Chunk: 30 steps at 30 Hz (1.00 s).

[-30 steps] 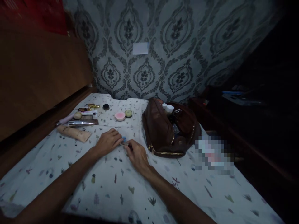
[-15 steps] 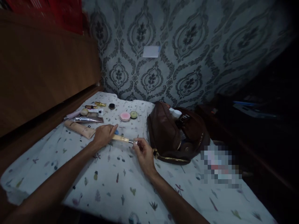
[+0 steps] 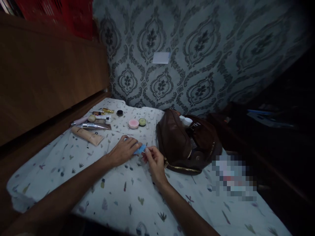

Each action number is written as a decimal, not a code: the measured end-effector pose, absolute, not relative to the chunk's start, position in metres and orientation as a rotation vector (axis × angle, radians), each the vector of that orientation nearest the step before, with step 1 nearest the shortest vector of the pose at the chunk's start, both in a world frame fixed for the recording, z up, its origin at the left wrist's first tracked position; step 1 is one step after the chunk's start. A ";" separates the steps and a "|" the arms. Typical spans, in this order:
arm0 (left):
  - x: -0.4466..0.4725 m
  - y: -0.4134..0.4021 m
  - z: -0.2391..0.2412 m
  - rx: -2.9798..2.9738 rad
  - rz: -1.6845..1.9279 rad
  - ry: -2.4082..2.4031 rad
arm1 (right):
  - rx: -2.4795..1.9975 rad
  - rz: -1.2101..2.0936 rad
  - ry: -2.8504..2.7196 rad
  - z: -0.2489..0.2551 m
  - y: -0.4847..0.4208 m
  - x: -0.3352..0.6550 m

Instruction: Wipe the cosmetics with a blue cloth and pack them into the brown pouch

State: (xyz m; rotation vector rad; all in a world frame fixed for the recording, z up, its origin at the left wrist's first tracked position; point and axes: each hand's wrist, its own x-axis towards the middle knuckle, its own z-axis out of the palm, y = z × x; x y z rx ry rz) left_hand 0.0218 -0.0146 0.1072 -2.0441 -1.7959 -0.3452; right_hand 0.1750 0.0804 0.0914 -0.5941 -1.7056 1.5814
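A small bright-blue item [image 3: 140, 149], whose kind I cannot make out, lies between my two hands just above the patterned cloth. My left hand [image 3: 124, 150] is closed over its left end, palm down with bent fingers. At the other end, the thumb and fingers of my right hand [image 3: 155, 162] pinch it. The slim pale stick with the silver end no longer shows; my hands may hide it. Close beyond my right hand sits an open brown bag [image 3: 176, 141] with white-capped containers [image 3: 187, 122] in it.
Left on the cloth [image 3: 115, 200] lie a beige tube [image 3: 87, 135], a silver tube [image 3: 95, 126] and several small cosmetics. A pink round compact [image 3: 133, 123] and a green-topped jar [image 3: 142, 122] stand mid-back. A wooden cabinet [image 3: 54, 72] borders the left; the patterned wall [image 3: 182, 85] rises behind.
My left hand has moved right, toward my right hand, and turned palm down. The pale stick has gone from sight, and the blue item now shows between both hands. The view has shifted slightly.
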 end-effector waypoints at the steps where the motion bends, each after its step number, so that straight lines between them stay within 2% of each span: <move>1: 0.020 -0.014 0.106 -2.054 -0.348 -1.829 | -0.610 1.619 -1.692 0.092 0.081 0.175; 15: 0.010 -0.024 0.121 -2.374 -1.145 -2.334 | -0.522 1.715 -1.570 0.090 0.088 0.173; 24: -0.006 -0.024 0.117 -2.229 -1.800 -2.622 | -0.641 1.820 -1.325 0.094 0.096 0.173; 30: -0.006 -0.024 0.113 -2.079 -1.965 -2.648 | -0.631 1.935 -1.243 0.095 0.096 0.173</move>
